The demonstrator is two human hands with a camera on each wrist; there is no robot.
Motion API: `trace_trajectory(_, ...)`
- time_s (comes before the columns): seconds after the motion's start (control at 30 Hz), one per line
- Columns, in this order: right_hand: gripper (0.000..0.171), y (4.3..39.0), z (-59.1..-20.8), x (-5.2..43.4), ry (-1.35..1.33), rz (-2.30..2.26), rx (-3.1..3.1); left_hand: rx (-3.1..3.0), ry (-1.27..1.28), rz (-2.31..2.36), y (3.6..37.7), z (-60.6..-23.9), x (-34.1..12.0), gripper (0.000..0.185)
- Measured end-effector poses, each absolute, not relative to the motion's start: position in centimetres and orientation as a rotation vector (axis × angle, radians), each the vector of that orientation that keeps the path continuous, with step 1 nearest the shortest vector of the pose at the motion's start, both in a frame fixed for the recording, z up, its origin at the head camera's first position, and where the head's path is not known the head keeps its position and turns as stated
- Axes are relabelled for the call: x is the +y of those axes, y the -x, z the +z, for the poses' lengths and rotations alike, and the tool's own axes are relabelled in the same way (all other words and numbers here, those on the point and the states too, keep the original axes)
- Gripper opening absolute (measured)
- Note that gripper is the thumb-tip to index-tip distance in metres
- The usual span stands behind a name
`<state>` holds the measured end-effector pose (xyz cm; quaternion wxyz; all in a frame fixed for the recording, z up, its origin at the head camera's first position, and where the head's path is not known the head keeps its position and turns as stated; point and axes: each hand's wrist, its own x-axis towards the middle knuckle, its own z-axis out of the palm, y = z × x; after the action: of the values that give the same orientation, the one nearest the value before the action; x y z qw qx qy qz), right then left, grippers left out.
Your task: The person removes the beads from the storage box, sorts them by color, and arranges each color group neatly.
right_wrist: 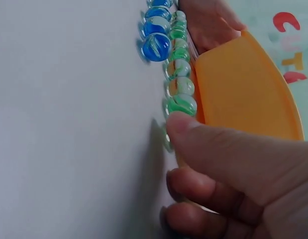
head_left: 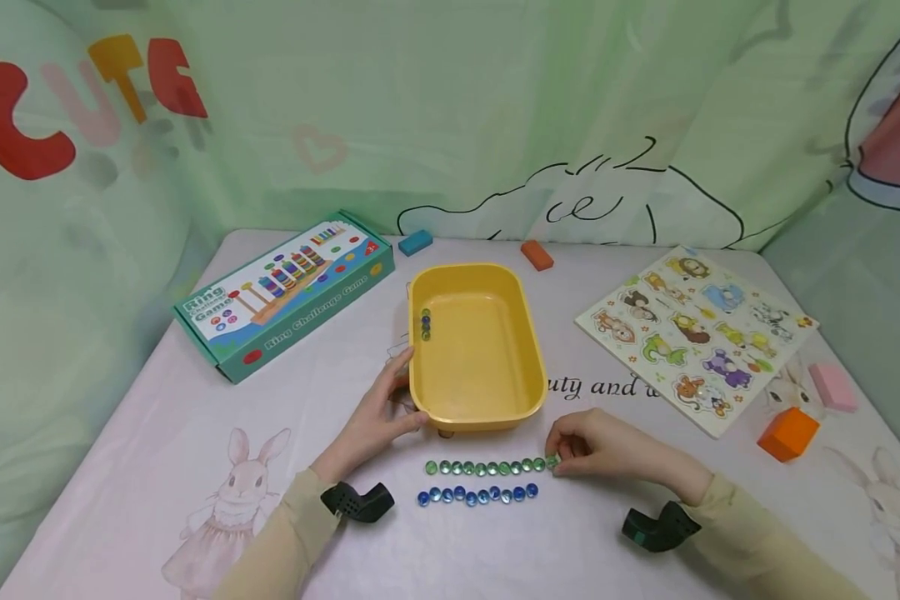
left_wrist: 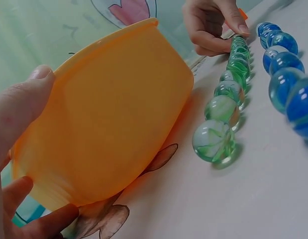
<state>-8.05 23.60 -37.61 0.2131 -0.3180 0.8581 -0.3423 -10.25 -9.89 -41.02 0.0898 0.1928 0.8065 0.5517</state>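
A yellow plastic tub (head_left: 476, 423) stands in the middle of the table, with a few green and blue marbles (head_left: 426, 325) along its left side inside. My left hand (head_left: 375, 417) holds the tub's near left corner, thumb on one side and fingers on the other. In front of the tub runs a row of green marbles (head_left: 480, 469). Nearer to me lies a parallel row of blue marbles (head_left: 472, 498). At the right end of the green row my right hand (head_left: 600, 443) pinches a green marble (head_left: 552, 461), mostly hidden by the thumb in the right wrist view.
A Ring Challenge Game box (head_left: 292, 292) lies at the back left. Behind the tub are a blue block (head_left: 416, 242) and an orange-red block (head_left: 537, 255). To the right lie an animal puzzle board (head_left: 693, 333), an orange block (head_left: 788, 434) and a pink block (head_left: 832, 387).
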Motion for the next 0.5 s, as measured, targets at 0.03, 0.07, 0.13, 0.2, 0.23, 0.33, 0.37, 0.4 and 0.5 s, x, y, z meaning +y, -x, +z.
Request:
trace_trajectory(0.03, 0.012, 8.0, -37.6, 23.6, 0.880, -0.940, 2.388, 2.399, -0.579, 1.645, 10.3, -41.1, -9.9, 0.088)
trace_trajectory(0.07, 0.012, 8.0, -37.6, 23.5, 0.877, -0.932, 2.393, 2.398, -0.585, 1.650, 10.3, -41.2, -9.9, 0.087)
trace_trajectory(0.13, 0.012, 7.9, -37.6, 23.5, 0.870, -0.917, 2.398, 2.400, -0.596, 1.654, 10.4, -41.3, -9.9, 0.087)
trace_trajectory(0.2, 0.012, 8.0, -37.5, 23.5, 0.868, -0.912, 2.397, 2.404, -0.602, 1.655, 10.4, -41.3, -9.8, 0.087)
trace_trajectory(0.23, 0.013, 8.0, -37.5, 23.5, 0.868, -0.906, 2.395, 2.408, -0.606, 1.653, 10.4, -41.3, -9.8, 0.087)
trace_trajectory(0.33, 0.014, 8.1, -37.2, 23.5, 0.854, -0.878, 2.374, 2.412, -0.612, 1.651, 10.4, -41.3, -9.8, 0.087)
trace_trajectory(0.37, 0.014, 8.2, -37.0, 23.5, 0.850, -0.859, 2.367, 2.416, -0.615, 1.650, 10.4, -41.3, -9.8, 0.087)
trace_trajectory(0.4, 0.015, 8.2, -36.7, 23.4, 0.855, -0.832, 2.363, 2.417, -0.619, 1.650, 10.4, -41.3, -9.9, 0.087)
trace_trajectory(0.5, 0.017, 8.6, -35.6, 23.0, 0.878, -0.760, 2.344, 2.417, -0.625, 1.656, 10.4, -41.4, -9.9, 0.087)
